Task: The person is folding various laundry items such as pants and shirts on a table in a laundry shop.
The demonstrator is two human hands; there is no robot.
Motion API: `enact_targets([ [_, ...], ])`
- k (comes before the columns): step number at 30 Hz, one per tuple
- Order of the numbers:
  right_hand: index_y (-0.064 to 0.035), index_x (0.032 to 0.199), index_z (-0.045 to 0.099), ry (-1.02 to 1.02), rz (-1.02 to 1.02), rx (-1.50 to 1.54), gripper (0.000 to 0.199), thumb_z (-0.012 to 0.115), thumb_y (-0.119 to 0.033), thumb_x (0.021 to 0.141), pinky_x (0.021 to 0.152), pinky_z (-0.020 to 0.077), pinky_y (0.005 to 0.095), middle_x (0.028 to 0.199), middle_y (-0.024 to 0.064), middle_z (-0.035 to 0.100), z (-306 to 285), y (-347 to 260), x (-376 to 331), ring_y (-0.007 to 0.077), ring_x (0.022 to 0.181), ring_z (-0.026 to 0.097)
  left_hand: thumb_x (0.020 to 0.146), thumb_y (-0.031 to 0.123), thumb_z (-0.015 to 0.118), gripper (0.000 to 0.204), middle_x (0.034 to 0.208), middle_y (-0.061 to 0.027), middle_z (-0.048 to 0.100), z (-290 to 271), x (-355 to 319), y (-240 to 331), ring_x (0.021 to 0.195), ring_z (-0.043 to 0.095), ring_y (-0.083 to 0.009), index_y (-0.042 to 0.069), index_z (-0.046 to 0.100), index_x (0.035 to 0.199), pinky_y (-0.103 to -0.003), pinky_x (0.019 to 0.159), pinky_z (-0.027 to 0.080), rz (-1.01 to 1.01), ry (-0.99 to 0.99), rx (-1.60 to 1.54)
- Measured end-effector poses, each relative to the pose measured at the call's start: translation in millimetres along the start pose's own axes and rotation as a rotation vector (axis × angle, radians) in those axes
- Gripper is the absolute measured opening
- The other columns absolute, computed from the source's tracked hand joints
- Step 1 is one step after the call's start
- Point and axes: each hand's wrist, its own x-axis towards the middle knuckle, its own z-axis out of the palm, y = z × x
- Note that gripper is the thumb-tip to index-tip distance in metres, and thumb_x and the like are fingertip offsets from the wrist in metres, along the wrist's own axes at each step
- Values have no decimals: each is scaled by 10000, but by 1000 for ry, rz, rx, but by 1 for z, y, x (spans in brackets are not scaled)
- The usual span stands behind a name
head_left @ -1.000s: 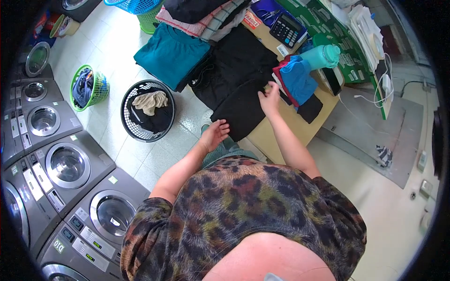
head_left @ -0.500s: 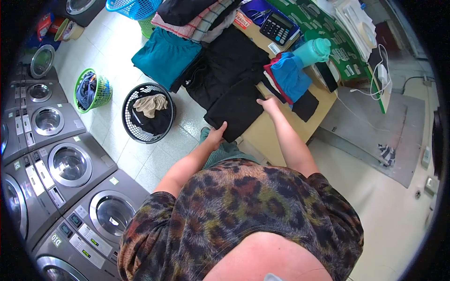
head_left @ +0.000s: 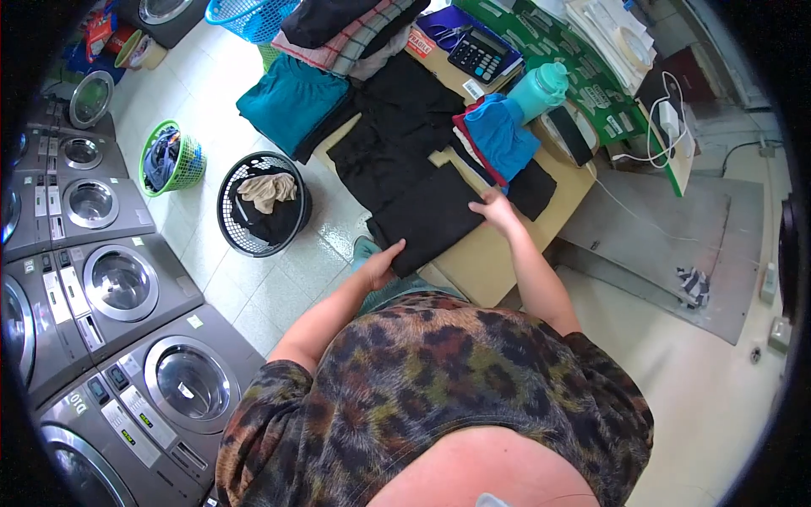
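A black garment [head_left: 422,207] lies spread on the table in front of me, its near end folded over into a flat panel. My left hand [head_left: 382,265] grips the near left corner of that panel, thumb on top and fingers tucked below. At the panel's right edge, my right hand [head_left: 496,211] pinches the cloth between thumb and fingers. Just beyond the right hand sits a small stack of folded clothes with a blue one [head_left: 504,139] on top. Left of the black garment is a folded teal garment [head_left: 291,103] on a dark pile.
The tan table [head_left: 481,275] also carries a calculator [head_left: 477,57], a mint bottle [head_left: 539,91] and a pile with a plaid cloth [head_left: 359,38]. On the floor at left stand a black laundry basket [head_left: 226,224] and a green one [head_left: 193,165]. Washing machines [head_left: 120,283] line the left side.
The black panel has come nearer to me and been drawn away from the pile, showing bare table beside it. Both hands have moved slightly toward me, still gripping it.
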Motion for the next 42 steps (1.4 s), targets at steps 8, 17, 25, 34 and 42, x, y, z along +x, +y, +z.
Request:
enact_targets([
  [8, -36, 1004, 448, -80, 184, -114, 448, 727, -163, 676, 371, 439, 301, 674, 75, 530, -38, -36, -83, 175, 535, 553, 873, 434, 503, 517, 1097, -131, 584, 21, -64, 3, 898, 593, -237, 47, 449, 1211, -365, 820, 471, -282, -120, 69],
  [17, -1, 985, 556, -189, 13, 540, 258, 619, -177, 807, 468, 460, 273, 744, 74, 585, 22, -127, -1, 165, 563, 584, 909, 355, 304, 472, 1120, -124, 588, -20, -55, 48, 992, 564, -261, -6, 492, 1150, -384, 859, 447, 130, -231, -748],
  [25, 6, 1153, 502, 123, -412, -201, 575, 681, -321, 715, 871, 447, 387, 1069, 227, 577, 82, -105, 26, 339, 1001, 561, 876, 490, 455, 546, 1270, -28, 470, -51, -15, 80, 1073, 470, -203, 128, 407, 1283, -371, 899, 390, 278, 87, -152],
  [34, -50, 1274, 339, 288, -61, -563, 816, 694, -480, 677, 950, 350, 471, 1268, 178, 393, 132, -123, 2, 330, 1180, 373, 851, 393, 575, 327, 933, 65, 516, -67, 9, 102, 829, 467, -80, 175, 527, 1092, -277, 724, 386, 334, 217, 321],
  [42, -8, 1208, 433, 228, 113, -621, 783, 722, -475, 650, 919, 394, 441, 1120, 179, 552, 131, -143, 25, 344, 1033, 535, 699, 489, 712, 792, 1217, -54, 412, -90, 21, 121, 1054, 427, -187, 99, 323, 1268, -358, 815, 383, 144, 364, 415],
])
